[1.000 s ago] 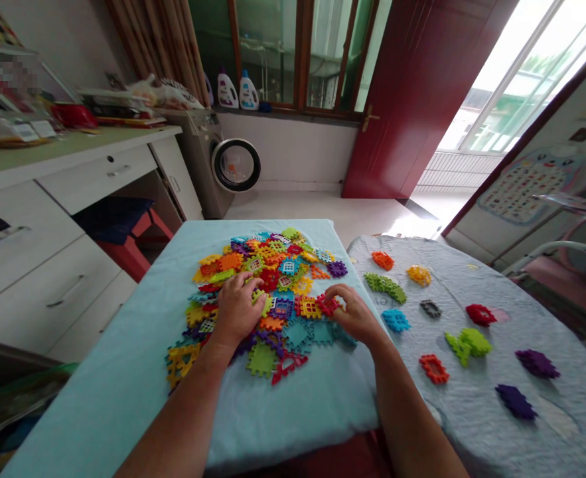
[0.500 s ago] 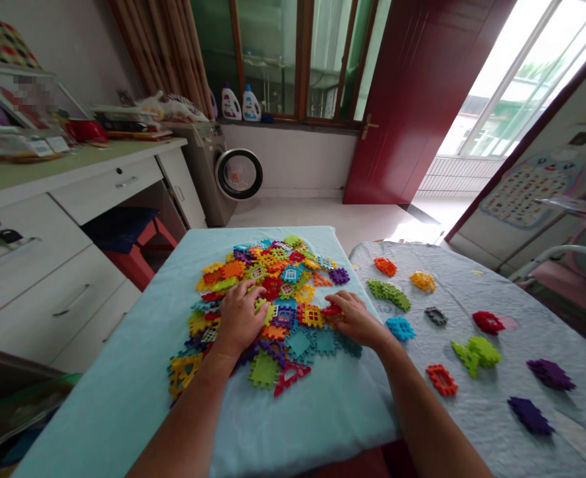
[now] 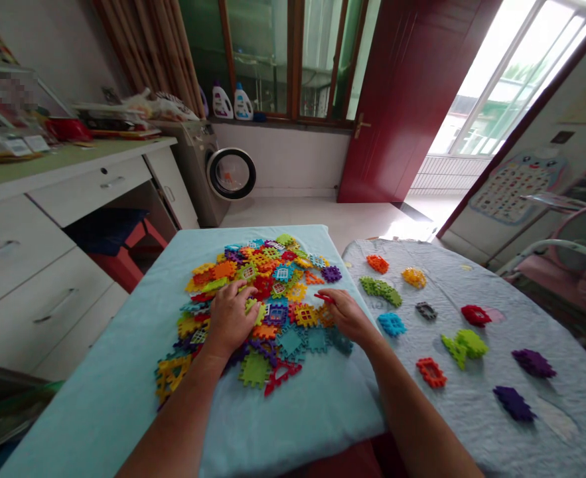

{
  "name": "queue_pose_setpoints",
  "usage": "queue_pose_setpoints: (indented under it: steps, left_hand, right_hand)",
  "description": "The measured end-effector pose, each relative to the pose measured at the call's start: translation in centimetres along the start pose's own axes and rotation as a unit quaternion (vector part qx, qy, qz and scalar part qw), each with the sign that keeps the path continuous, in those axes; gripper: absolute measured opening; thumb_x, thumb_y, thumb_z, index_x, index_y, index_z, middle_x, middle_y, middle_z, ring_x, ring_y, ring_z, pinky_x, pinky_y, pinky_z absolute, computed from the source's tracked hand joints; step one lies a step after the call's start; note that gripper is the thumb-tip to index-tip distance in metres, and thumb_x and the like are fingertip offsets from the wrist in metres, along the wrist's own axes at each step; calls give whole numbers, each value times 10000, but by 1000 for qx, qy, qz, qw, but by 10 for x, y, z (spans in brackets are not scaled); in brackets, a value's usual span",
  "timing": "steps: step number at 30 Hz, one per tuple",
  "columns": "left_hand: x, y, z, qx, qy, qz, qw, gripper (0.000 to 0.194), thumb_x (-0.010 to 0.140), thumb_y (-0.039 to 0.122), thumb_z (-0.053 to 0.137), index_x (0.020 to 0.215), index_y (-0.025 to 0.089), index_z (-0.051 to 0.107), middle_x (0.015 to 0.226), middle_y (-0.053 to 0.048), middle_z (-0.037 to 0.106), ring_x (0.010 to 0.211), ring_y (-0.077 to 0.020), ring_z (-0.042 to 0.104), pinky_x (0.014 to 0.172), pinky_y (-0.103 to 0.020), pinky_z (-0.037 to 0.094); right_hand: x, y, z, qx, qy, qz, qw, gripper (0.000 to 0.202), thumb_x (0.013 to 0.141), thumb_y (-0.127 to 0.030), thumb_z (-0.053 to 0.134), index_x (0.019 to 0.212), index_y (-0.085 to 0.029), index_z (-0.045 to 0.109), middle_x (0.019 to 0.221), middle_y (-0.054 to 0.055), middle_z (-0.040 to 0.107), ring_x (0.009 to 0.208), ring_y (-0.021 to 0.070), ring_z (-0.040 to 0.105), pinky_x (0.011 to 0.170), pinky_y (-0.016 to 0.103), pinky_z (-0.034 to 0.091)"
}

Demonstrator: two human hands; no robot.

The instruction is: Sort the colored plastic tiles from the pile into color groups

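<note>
A spread pile of colourful plastic interlocking building pieces [image 3: 279,312] lies on the light-blue cloth of the table. On the pile's left part rests my left hand [image 3: 230,320], open, fingers apart and touching pieces beside a lime-green one. At the right edge of the pile my right hand [image 3: 348,316] is closed in a pinch on a red building piece [image 3: 324,297], of which only one end shows. Yellow window-like pieces [image 3: 305,315] and teal pieces [image 3: 317,339] lie close to it. A red triangular piece [image 3: 283,376] and a green square one [image 3: 254,369] are at the near edge.
To the right, a second table with a grey-blue cloth [image 3: 402,425] bears small groups sorted by colour, including blue [image 3: 391,324], red [image 3: 476,315], lime-green [image 3: 473,343] and purple pieces [image 3: 533,363]. A white drawer desk [image 3: 48,279] stands at the left.
My right hand has lifted the red piece slightly off the pile, so its end now sticks out past the fingers. My left hand stays on the pile. The view has shifted slightly.
</note>
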State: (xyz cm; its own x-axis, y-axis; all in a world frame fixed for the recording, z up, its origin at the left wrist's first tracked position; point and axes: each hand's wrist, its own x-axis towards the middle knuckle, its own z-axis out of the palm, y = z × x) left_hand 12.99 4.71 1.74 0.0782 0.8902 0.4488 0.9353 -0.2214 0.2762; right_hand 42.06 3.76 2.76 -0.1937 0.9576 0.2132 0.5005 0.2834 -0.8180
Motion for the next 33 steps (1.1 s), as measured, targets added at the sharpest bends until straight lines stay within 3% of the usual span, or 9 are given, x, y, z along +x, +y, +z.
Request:
queue_pose_setpoints:
  steps: [2, 6, 9, 14, 17, 22, 25, 29, 33]
  left_hand:
    - [0, 0, 0, -3, 0, 0, 1000, 279, 846, 352, 555, 1043, 236, 716, 1256, -117, 627, 1160, -321, 558, 1016, -489, 450]
    - [0, -2, 1, 12, -4, 8, 1000, 286, 855, 366, 541, 1045, 243, 716, 1252, -111, 629, 1144, -316, 566, 1008, -480, 454]
    - [1, -3, 2, 18, -6, 14, 1000, 310, 859, 374, 526, 1056, 227, 715, 1259, -122, 625, 1138, -317, 571, 1008, -483, 456]
    - [3, -7, 5, 19, -7, 25, 999, 342, 867, 398, 502, 1058, 219, 722, 1256, -131, 625, 1165, -325, 564, 1033, -496, 445]
    - [4, -11, 8, 26, -5, 34, 999, 358, 866, 419, 494, 1046, 219, 728, 1246, -137, 627, 1149, -330, 571, 1027, -504, 451]
    - [5, -17, 13, 43, -5, 41, 998, 368, 874, 439, 483, 1050, 230, 730, 1254, -124, 623, 1148, -318, 573, 1035, -494, 451]
    - [6, -16, 11, 54, -22, 39, 998, 416, 896, 446, 443, 1080, 204, 727, 1271, -136, 611, 1169, -324, 568, 1043, -500, 447]
    - [6, -13, 6, 61, -37, 36, 997, 445, 902, 451, 428, 1091, 184, 730, 1283, -154, 603, 1172, -341, 573, 1034, -511, 455]
    - [7, -9, 3, 59, -39, 32, 997, 440, 908, 448, 431, 1089, 187, 736, 1280, -159, 607, 1180, -358, 572, 1023, -529, 462]
  right_hand:
    - [-1, -2, 1, 159, 31, 49, 986, 296, 871, -389, 563, 1073, -240, 718, 1073, 79, 754, 1023, 253, 673, 947, 440, 501]
    - [-7, -10, -1, 423, 6, 166, 891, 309, 788, -367, 613, 1044, -202, 667, 985, 97, 765, 847, 227, 716, 743, 360, 549]
    - [-11, -15, -8, 502, -33, 203, 840, 323, 776, -379, 530, 1009, -189, 647, 1015, 132, 761, 839, 243, 713, 701, 367, 543]
    - [-22, -16, -25, 545, -46, 207, 811, 414, 847, -434, 393, 1077, -198, 644, 1121, 136, 742, 866, 227, 686, 711, 362, 532]
    - [-31, -11, -37, 541, -11, 202, 817, 394, 863, -438, 437, 1087, -199, 657, 1112, 124, 744, 820, 204, 666, 718, 347, 529]
    - [-56, 15, -65, 443, 117, 201, 866, 428, 815, -578, 643, 1044, -218, 680, 1069, 91, 743, 772, 184, 642, 651, 299, 507]
    - [-80, 45, -85, 329, 217, 229, 890, 510, 695, -574, 788, 1037, -206, 699, 1037, 74, 740, 774, 176, 638, 639, 274, 489]
    - [-121, 94, -114, 178, 323, 243, 897, 658, 554, -596, 851, 1053, -195, 697, 1039, 79, 737, 916, 246, 666, 780, 353, 528]
    - [-159, 133, -137, 70, 370, 246, 893, 722, 511, -633, 831, 1052, -179, 678, 1046, 109, 729, 967, 300, 677, 888, 445, 534]
